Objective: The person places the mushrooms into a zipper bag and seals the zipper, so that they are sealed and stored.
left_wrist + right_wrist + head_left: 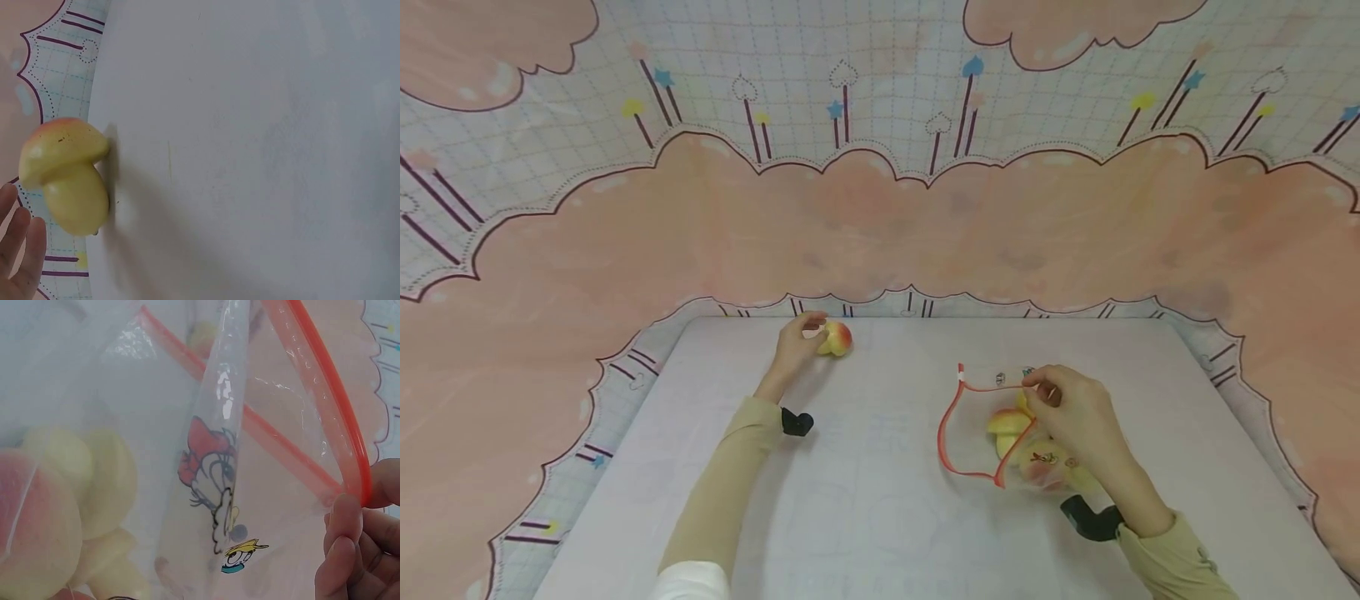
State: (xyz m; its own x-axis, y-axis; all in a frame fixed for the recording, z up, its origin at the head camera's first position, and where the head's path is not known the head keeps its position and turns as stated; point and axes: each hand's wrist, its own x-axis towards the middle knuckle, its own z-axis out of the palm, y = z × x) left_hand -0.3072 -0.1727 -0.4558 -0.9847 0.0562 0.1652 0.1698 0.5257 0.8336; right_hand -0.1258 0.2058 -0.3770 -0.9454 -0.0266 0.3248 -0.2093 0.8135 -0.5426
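A yellow-and-red fruit piece [837,338] lies on the white table [865,500] near its far edge. My left hand [811,330] is right beside it; in the left wrist view the fruit piece [65,175] stands apart from my straight fingers [19,250]. At mid right lies a clear zip bag [973,429] with a red rim and several fruit pieces [1022,442] inside. My right hand [1043,390] pinches the rim and holds the mouth up. The right wrist view shows my fingers [344,544] on the red rim [325,394] and the fruit pieces [62,506] behind the plastic.
A pink cloud-patterned cloth [880,225] hangs behind the table and drapes round its sides. Black wrist mounts [796,422] sit on both forearms. The bag bears a cartoon print [212,475].
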